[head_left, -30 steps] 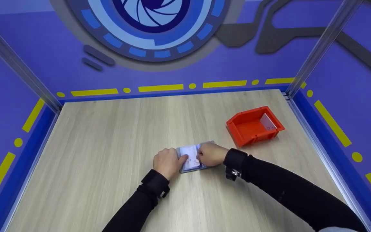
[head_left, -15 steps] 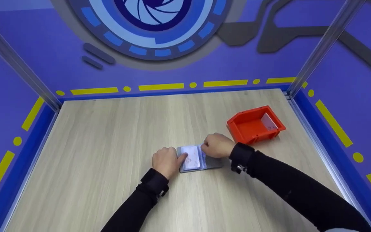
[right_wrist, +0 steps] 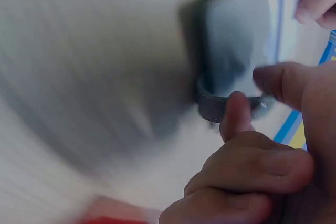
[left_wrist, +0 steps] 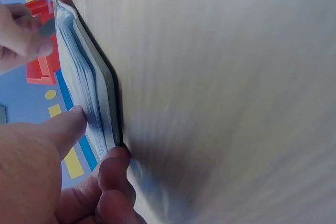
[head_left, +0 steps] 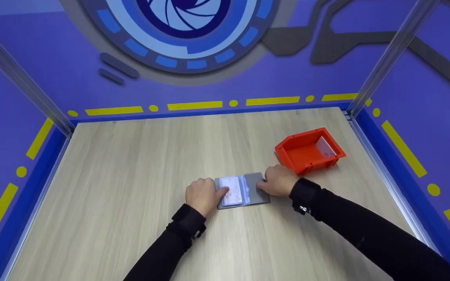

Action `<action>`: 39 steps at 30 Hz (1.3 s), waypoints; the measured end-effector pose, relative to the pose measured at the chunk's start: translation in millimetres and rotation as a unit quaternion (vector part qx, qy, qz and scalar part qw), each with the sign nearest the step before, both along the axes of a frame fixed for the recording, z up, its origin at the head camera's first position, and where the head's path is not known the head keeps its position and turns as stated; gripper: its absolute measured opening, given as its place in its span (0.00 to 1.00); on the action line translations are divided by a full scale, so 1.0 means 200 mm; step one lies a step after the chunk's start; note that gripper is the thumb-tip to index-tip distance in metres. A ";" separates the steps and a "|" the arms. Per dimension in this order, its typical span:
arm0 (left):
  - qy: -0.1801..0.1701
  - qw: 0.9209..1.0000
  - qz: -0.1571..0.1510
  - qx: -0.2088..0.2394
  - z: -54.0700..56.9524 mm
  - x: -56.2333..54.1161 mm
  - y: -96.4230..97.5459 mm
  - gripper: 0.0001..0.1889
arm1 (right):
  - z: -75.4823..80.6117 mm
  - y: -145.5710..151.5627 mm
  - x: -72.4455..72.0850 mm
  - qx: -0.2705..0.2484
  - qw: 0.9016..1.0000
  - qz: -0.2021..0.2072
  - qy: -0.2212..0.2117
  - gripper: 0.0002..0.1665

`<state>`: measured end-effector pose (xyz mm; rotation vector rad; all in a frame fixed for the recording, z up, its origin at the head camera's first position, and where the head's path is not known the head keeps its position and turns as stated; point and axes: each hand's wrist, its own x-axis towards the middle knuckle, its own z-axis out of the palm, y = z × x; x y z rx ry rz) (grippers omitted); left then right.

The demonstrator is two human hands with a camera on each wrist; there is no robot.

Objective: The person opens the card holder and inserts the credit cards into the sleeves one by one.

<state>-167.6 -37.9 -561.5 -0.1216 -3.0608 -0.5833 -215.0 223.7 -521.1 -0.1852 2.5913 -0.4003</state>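
A grey card holder [head_left: 254,191] lies spread like a book on the table, its stack of clear sleeves [head_left: 244,189] folded to the left half. A white card with a faint pattern [head_left: 231,191] shows in the top sleeve. My left hand [head_left: 201,196] grips the left edge, thumb on the sleeves and fingers curled at the cover's side, as the left wrist view shows. At the right edge, my right hand [head_left: 281,181] pinches the cover between thumb and index finger. In the right wrist view that cover edge [right_wrist: 212,107] bends upward; the view is blurred.
An orange-red bin [head_left: 301,154] stands just beyond my right hand, with a white card [head_left: 324,147] leaning inside its back wall. Blue-purple panels [head_left: 154,91] and metal posts [head_left: 385,58] border the wooden table [head_left: 131,164].
My right hand has moved right, from the sleeves to the right cover's edge. The sleeves it was handling now lie to the left, leaving the grey right cover bare. My left hand stays put.
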 end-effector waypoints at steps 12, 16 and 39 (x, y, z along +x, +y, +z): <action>0.007 1.000 -0.018 0.019 0.00 -0.01 0.01 0.32 | 0.12 0.12 0.01 -0.063 0.998 -0.031 0.005 0.22; 0.005 0.997 -0.059 0.043 -0.01 -0.01 0.02 0.24 | 0.22 0.09 0.01 -0.079 0.996 -0.043 0.003 0.22; 0.025 0.999 -0.019 0.032 0.03 -0.03 -0.16 0.09 | 0.12 -0.35 0.03 -0.218 0.976 0.025 0.004 0.33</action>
